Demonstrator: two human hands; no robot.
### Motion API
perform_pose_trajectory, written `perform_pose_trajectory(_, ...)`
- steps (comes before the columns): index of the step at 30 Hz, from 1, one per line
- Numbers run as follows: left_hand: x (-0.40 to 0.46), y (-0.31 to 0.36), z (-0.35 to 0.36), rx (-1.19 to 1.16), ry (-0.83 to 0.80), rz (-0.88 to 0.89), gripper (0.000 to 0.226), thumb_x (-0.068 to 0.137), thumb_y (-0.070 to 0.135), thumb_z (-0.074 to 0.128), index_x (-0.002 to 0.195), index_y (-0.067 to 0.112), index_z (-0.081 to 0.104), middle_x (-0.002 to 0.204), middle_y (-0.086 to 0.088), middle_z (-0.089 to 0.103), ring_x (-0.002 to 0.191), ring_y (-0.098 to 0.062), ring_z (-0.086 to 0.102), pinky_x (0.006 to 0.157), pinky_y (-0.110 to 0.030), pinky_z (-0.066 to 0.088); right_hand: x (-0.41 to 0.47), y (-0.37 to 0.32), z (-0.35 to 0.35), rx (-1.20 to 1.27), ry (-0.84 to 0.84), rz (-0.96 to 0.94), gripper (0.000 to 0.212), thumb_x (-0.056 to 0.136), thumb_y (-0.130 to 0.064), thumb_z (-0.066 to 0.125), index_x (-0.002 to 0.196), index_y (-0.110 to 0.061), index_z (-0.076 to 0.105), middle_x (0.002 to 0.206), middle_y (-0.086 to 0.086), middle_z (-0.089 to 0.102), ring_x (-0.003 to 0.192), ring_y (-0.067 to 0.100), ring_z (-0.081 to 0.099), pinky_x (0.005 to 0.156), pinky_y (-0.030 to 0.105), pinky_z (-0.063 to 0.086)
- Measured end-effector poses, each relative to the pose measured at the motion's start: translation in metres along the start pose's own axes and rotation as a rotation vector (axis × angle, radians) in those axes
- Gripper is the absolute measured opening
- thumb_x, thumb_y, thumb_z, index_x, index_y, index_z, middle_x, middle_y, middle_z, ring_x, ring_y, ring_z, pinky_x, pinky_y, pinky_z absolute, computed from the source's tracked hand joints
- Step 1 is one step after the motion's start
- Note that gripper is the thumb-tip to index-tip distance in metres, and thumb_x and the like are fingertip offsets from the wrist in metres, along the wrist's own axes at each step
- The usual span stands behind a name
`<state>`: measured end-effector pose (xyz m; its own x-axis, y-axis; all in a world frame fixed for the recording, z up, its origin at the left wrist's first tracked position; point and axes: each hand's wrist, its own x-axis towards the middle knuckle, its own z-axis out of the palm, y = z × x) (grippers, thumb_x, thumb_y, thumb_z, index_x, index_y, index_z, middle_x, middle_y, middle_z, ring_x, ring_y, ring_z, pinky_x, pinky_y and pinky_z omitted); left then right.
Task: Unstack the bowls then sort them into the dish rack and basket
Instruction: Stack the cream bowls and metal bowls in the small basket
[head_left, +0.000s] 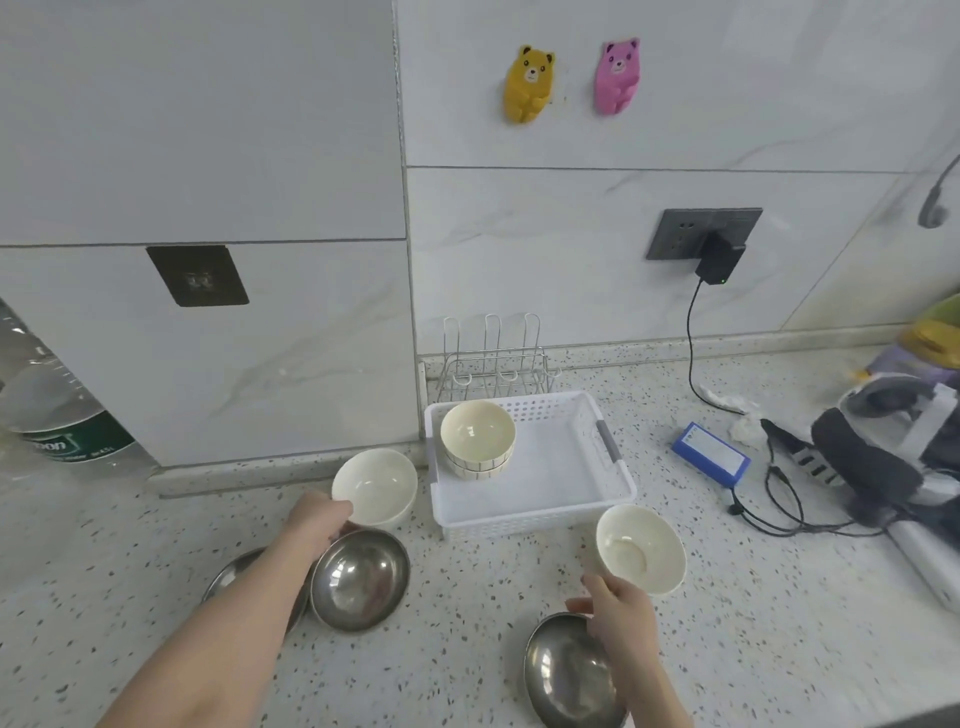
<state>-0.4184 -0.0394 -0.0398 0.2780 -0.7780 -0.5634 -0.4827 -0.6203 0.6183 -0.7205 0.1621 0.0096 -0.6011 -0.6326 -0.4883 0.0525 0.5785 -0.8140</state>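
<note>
My left hand (319, 519) grips the left rim of a white bowl (376, 486) just left of the white basket (540, 512). A steel bowl (358, 577) sits right under that hand, and a second steel bowl (234, 571) lies partly hidden beneath my forearm. My right hand (618, 608) holds another white bowl (641, 548) by its near rim, thumb up against it, in front of the basket's right corner. A third steel bowl (566, 670) lies below this hand. Two stacked white bowls (478, 436) stand in the basket's far left corner. The wire dish rack (493, 358) stands empty behind the basket.
A blue box (710, 456), black cables (779, 499) and a headset-like device (883, 457) crowd the counter's right side. A charger (719, 260) hangs from the wall socket. A large water bottle (57, 410) stands at the far left against the tiled wall.
</note>
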Motion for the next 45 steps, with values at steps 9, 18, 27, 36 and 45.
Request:
perform_pose_trajectory(9, -0.017, 0.012, -0.004, -0.166, -0.016, 0.008, 0.012, 0.086, -0.001, 0.051, 0.093, -0.003, 0.060, 0.061, -0.019, 0.069, 0.021, -0.008, 0.037, 0.027, -0.012, 0.025, 0.005, 0.020, -0.015, -0.027, 0.134, 0.010, 0.027, 0.093, -0.017, 0.053, 0.071, -0.008, 0.065, 0.055, 0.001, 0.071, 0.056, 0.024, 0.057, 0.064, 0.037, 0.049)
perform_pose_trajectory(18, -0.064, 0.020, -0.022, -0.273, 0.006, 0.049, 0.020, 0.087, 0.000, 0.053, 0.103, -0.006, 0.063, 0.073, -0.021, 0.072, 0.023, -0.005, 0.031, 0.026, -0.013, 0.020, 0.029, 0.021, -0.031, 0.154, 0.156, 0.207, 0.036, 0.095, -0.027, 0.049, 0.085, 0.006, 0.059, 0.078, 0.021, 0.072, 0.042, 0.015, 0.033, 0.042, 0.026, 0.029)
perform_pose_trajectory(27, -0.111, 0.026, -0.009, -0.374, -0.061, 0.075, 0.008, 0.091, 0.003, 0.054, 0.086, 0.006, 0.060, 0.067, -0.019, 0.074, 0.033, -0.007, 0.029, 0.029, -0.015, 0.023, 0.045, 0.024, -0.037, 0.282, 0.067, 0.220, 0.031, 0.093, -0.012, 0.048, 0.119, 0.004, 0.052, 0.095, 0.024, 0.070, 0.056, 0.019, 0.044, 0.048, 0.025, 0.030)
perform_pose_trajectory(36, -0.148, 0.045, 0.030, -0.515, -0.146, 0.079, 0.010, 0.094, 0.002, 0.052, 0.094, -0.005, 0.060, 0.071, -0.024, 0.072, 0.030, -0.005, 0.023, 0.028, -0.013, 0.019, 0.046, 0.023, -0.051, 0.317, 0.274, 0.117, 0.031, 0.087, -0.024, 0.050, 0.108, -0.004, 0.061, 0.066, 0.007, 0.073, 0.070, 0.013, 0.058, 0.075, 0.038, 0.047)
perform_pose_trajectory(45, -0.150, 0.062, 0.054, -0.566, -0.117, 0.093, 0.010, 0.094, 0.003, 0.053, 0.092, -0.001, 0.061, 0.072, -0.024, 0.071, 0.029, -0.005, 0.025, 0.028, -0.013, 0.019, 0.076, -0.029, -0.078, 0.442, 0.263, -0.076, 0.029, 0.079, -0.027, 0.050, 0.103, -0.013, 0.061, 0.062, -0.001, 0.073, 0.074, 0.017, 0.048, 0.068, 0.036, 0.043)
